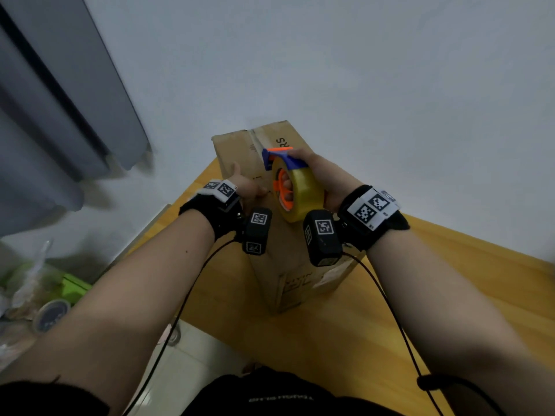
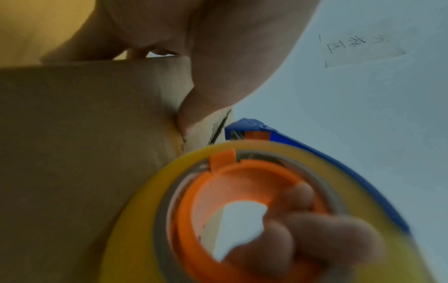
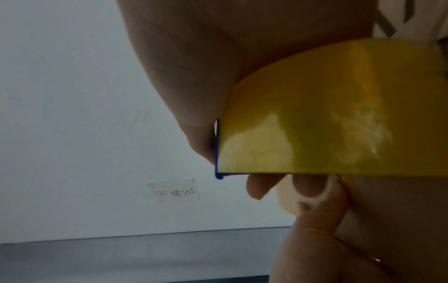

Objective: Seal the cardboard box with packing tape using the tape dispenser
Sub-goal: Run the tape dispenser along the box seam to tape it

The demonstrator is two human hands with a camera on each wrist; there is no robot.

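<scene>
A long cardboard box (image 1: 288, 274) lies on the wooden table (image 1: 450, 280), its top flaps down and meeting at a centre seam. My right hand (image 1: 324, 175) grips the tape dispenser (image 1: 295, 190), which has a blue frame, an orange core and a yellow roll. Its fingers pass through the core (image 2: 242, 191) and the thumb lies on the blue frame. The dispenser sits on the box's top over the seam, cutter end toward the wall. My left hand (image 1: 247, 187) holds the box's left side, thumb on top (image 2: 206, 107), fingers bent over the edge. The roll (image 3: 327, 124) fills the right wrist view.
The box's far end nearly reaches a white wall with a small paper label (image 3: 174, 191). A grey curtain (image 1: 60, 115) hangs at the left. Plastic bags, a green item (image 1: 72, 286) and a round lid (image 1: 51, 315) lie on the floor at the left. Black cables trail from both wrists.
</scene>
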